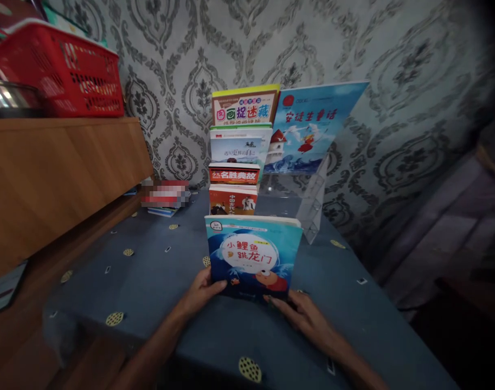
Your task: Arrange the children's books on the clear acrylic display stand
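Observation:
A blue picture book (251, 254) with red Chinese lettering on a white oval stands nearly upright over the table, its front cover facing me. My left hand (204, 287) grips its lower left edge, thumb across the cover. At the lower right corner, my right hand (302, 311) holds the book too, with the thumb near the bottom edge. Just behind it, a clear tiered book stand (312, 208) carries several books in its left column. One large blue book (312, 127) leans in the upper right of the stand. The book I hold hides part of the stand's lower front.
A blue patterned cloth covers the table (149, 287). A small stack of books (164, 197) lies at the back left. Further left, a red plastic basket (64, 70) and a metal bowl (11, 97) sit on a wooden cabinet (64, 162). Patterned wallpaper (182, 108) rises behind the table.

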### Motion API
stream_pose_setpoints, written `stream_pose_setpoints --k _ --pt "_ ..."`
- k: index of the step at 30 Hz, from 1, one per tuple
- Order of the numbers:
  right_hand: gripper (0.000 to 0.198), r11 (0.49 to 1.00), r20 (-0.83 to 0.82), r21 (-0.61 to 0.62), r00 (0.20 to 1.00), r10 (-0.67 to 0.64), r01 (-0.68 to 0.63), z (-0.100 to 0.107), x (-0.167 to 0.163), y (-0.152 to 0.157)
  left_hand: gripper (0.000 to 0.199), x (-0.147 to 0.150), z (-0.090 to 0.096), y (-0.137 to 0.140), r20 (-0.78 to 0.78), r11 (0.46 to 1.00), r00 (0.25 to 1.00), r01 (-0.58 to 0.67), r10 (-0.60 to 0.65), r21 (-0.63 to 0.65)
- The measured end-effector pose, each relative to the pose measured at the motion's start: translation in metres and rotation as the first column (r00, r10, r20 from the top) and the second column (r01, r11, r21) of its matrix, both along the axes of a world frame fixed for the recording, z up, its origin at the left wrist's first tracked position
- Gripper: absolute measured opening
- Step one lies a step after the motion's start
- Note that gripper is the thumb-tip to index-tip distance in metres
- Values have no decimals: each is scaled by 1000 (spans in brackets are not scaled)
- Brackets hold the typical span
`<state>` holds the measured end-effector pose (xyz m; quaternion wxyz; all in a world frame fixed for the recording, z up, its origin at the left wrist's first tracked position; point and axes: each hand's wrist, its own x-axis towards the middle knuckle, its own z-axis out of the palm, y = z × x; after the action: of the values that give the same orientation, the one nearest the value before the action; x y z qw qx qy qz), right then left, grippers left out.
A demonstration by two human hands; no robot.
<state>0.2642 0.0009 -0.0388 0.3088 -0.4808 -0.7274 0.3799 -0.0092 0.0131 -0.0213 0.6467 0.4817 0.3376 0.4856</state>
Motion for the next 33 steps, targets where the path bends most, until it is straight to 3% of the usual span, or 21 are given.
stream_pose_setpoints --k 7,15,22,25,31,33 --pt "53 999 -25 -44 999 25 -26 14 -8 -6 53 -6 -6 0 -24 998 999 40 -39 44" --pt "54 996 -110 -38 991 74 -78 13 -8 -6 59 -6 -4 -2 -67 999 998 17 -15 29" --pt "57 998 -174 -7 983 62 -64 13 -8 -9 69 -8 -12 0 -111 977 971 -214 214 17" --pt "57 999 -216 -36 976 32 -41 12 -4 -6 60 -6 3 6 -172 972 958 -221 231 80" --pt "63 1000 -332 -7 943 -22 21 15 21 10 48 20 62 34 -419 939 894 -5 158 345" --pt "61 998 -339 16 939 -52 61 23 35 17 46 38 81 46 -423 925 891 9 166 380"
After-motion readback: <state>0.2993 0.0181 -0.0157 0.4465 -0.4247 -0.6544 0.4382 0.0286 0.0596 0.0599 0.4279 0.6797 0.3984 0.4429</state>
